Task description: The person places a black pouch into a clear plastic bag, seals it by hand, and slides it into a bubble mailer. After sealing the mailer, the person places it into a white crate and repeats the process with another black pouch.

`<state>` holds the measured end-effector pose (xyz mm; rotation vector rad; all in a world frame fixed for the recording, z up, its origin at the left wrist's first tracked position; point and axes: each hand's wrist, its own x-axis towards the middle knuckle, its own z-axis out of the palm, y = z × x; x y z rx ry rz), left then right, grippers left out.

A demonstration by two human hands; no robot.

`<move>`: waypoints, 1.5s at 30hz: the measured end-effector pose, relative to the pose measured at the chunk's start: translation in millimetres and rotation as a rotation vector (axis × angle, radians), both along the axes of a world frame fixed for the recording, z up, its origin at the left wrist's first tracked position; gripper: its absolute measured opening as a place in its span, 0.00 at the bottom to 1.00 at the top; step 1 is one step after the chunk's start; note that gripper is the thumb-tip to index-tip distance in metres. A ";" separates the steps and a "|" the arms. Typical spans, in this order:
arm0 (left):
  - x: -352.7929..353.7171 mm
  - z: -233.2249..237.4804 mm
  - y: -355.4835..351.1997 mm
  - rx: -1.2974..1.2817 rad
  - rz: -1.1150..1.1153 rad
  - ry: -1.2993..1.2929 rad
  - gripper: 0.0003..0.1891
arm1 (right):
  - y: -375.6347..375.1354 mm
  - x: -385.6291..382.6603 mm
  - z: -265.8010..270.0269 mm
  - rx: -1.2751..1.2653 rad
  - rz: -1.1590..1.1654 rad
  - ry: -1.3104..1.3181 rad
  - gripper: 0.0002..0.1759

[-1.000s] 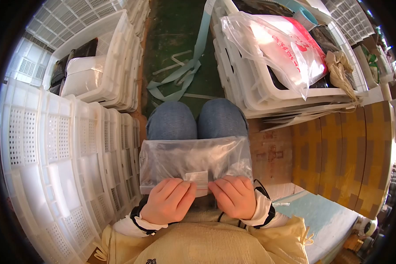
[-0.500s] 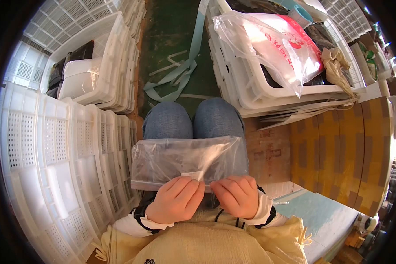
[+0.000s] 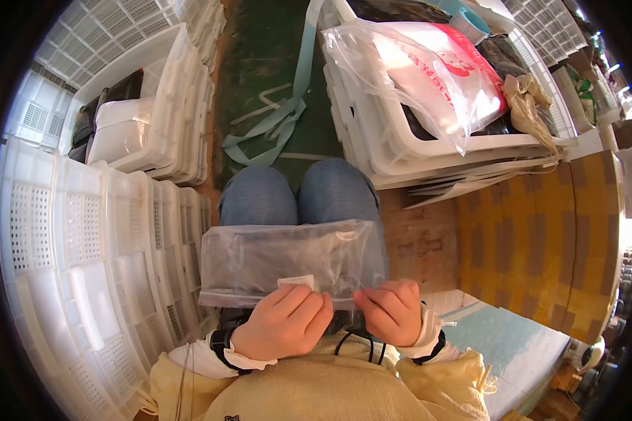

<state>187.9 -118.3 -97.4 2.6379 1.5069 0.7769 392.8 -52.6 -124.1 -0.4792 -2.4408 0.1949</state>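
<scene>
Clear plastic, thin and creased, catching light: the flat bag (image 3: 260, 256) lies across the thighs of the blue jeans (image 3: 337, 193), its long near edge toward the yellow top (image 3: 316, 389). A small white label (image 3: 296, 281) shows beside the left fingers. A thicker band runs along the near edge.

Hands, from my head view: the left hand (image 3: 284, 326) is curled, fingertips pinching the near edge by the label. The right hand (image 3: 393, 312) pinches that edge close to the bag's right end, thumb and forefinger together. A short gap separates the two hands.

Surroundings: the lap is the only support I see under the bag. Green floor (image 3: 253, 63) past the knees, a pale blue strap (image 3: 295, 105) looped loosely on it. Perforated white crates (image 3: 84, 224) stand along my left. Ahead to the right, a stacked white crate (image 3: 428, 149) holds a red-and-white package (image 3: 446, 77) and a blue tape roll (image 3: 469, 25). Taped yellow-brown cartons (image 3: 541, 245) line the right.

Edges and room: the bag's left end reaches past the left hand, near the white crates, so side clearance looks tighter there. To the right, a brown surface (image 3: 421, 238) leaves space between jeans and cartons. Above the lap, the air is open.
</scene>
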 end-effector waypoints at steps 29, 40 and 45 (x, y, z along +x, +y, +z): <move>30.9 -3.0 12.7 -0.041 -0.052 0.034 0.11 | 4.2 5.1 6.4 -0.093 0.027 -0.015 0.15; -12.0 4.2 -20.9 -0.107 0.149 0.021 0.13 | 9.3 17.5 4.3 -0.112 0.056 -0.054 0.17; -29.6 7.6 -35.9 -0.137 0.324 -0.019 0.11 | 15.1 28.2 0.9 -0.113 0.030 -0.076 0.17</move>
